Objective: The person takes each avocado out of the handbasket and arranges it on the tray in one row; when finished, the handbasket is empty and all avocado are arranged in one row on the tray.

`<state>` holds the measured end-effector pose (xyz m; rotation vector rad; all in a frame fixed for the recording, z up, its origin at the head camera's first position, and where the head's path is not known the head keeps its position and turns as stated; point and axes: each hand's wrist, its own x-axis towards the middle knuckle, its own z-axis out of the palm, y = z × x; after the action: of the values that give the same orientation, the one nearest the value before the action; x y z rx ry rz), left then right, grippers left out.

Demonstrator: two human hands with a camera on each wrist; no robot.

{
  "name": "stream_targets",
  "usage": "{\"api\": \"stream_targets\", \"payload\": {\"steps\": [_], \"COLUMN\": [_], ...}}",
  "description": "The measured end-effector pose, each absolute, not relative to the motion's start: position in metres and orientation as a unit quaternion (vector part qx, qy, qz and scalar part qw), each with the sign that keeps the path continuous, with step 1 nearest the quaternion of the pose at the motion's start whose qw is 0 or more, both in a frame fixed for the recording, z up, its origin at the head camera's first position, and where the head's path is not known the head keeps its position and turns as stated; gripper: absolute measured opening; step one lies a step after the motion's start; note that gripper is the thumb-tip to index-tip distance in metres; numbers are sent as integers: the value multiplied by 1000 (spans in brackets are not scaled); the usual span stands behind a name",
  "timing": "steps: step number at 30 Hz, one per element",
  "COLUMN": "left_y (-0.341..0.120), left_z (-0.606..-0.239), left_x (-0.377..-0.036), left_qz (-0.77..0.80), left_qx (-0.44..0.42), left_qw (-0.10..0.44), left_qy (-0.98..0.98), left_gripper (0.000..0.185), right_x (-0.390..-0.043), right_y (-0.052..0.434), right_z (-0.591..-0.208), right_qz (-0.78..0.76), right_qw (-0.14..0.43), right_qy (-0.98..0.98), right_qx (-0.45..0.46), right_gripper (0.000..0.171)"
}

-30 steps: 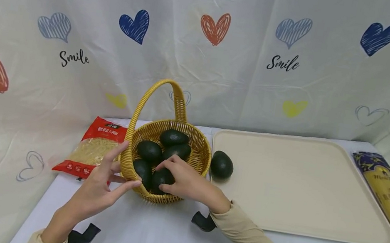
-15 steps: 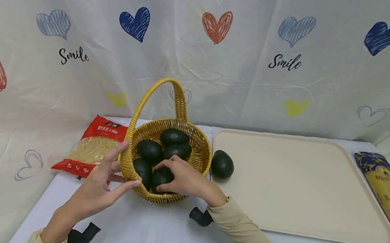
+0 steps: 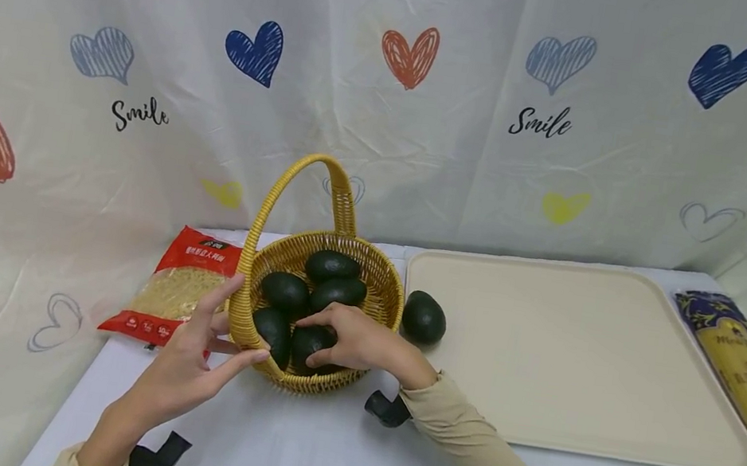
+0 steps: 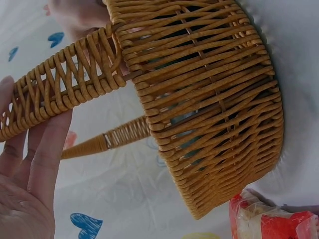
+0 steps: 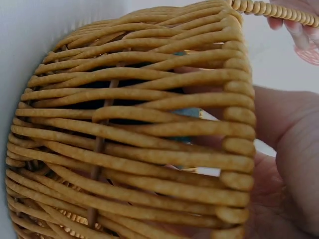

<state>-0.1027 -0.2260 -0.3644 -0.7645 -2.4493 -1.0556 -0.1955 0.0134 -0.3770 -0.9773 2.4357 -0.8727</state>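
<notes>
A yellow woven basket (image 3: 382,271) with a tall arched handle (image 3: 265,221) stands near the back of the table. Several dark green avocados lie inside it. My left hand (image 3: 180,365) grips the lower left part of the handle, thumb near the rim; the left wrist view shows the fingers (image 4: 47,154) behind the wicker. Reaching over the front right rim, my right hand (image 3: 357,341) holds the front avocado (image 3: 308,344) between thumb and fingers, inside the basket. In the right wrist view, the wicker wall (image 5: 164,119) hides most of that grip. Another avocado (image 3: 423,318) sits right of the basket.
That lone avocado is at the left edge of a cream tray (image 3: 579,360). A red pasta bag (image 3: 180,289) lies left of the basket, behind my left hand. Beyond the tray's right edge is a gold and blue package (image 3: 746,361). A printed curtain (image 3: 457,157) hangs behind.
Both hands stay in nearly the same places. My right fingers shift only slightly on the front avocado, which remains in the basket.
</notes>
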Motion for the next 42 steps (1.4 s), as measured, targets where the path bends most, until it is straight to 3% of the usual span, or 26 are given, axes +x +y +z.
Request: {"api": "stream_targets", "payload": {"steps": [10, 22, 42], "left_y": [-225, -225, -226], "left_z": [-364, -366, -365], "left_x": [-102, -101, -103], "left_qz": [-373, -377, -381], "left_qx": [-272, -277, -285], "left_qw": [178, 186, 183], "left_qy": [-869, -864, -860], "left_gripper": [112, 115, 114], "right_x": [-196, -190, -198], "right_y": [21, 6, 17], "right_z": [-376, -379, -375], "right_qz": [-304, -288, -273], "right_qw": [155, 134, 180], "right_qy": [866, 889, 871], "right_qx": [-366, -330, -368], "right_gripper": [39, 42, 48]}}
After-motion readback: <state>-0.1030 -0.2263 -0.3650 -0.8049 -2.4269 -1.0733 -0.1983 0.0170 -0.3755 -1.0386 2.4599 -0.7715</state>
